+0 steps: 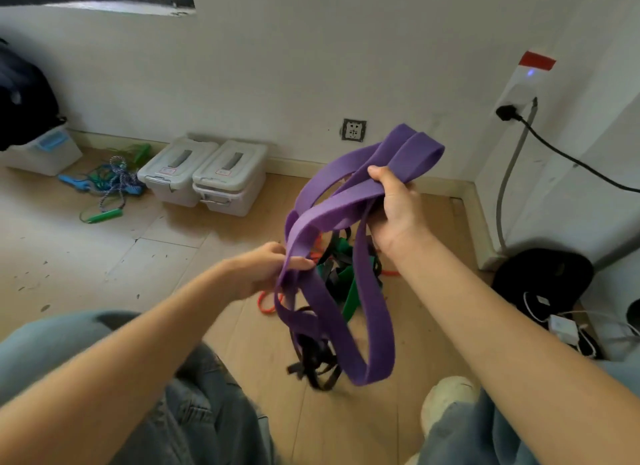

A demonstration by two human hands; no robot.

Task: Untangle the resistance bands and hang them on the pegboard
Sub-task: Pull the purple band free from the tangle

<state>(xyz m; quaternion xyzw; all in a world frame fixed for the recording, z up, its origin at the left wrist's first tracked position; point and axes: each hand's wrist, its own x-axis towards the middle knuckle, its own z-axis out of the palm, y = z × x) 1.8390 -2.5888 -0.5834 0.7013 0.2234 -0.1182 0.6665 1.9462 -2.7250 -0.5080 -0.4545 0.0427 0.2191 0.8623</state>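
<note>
- From the head view, the right hand (398, 201) is raised, fingers and thumb curled tight round a bunch of the purple band (332, 222), whose loops hang down above the wooden floor (86, 257).
- The left hand (266, 267) pinches one purple strand lower down, thumb pressed against fingers.
- A tangle of dark bands (315, 360) dangles caught in the purple loops; green bands (349, 284) and an orange band (268, 303) lie on the floor beneath.
- Open floor spreads to the left; the wall corner closes in on the right.
- Two lidded white boxes (207, 177) sit side by side against the baseboard, lids shut, contents unseen.
- Jump ropes (110, 184) lie heaped just left of the boxes.
</note>
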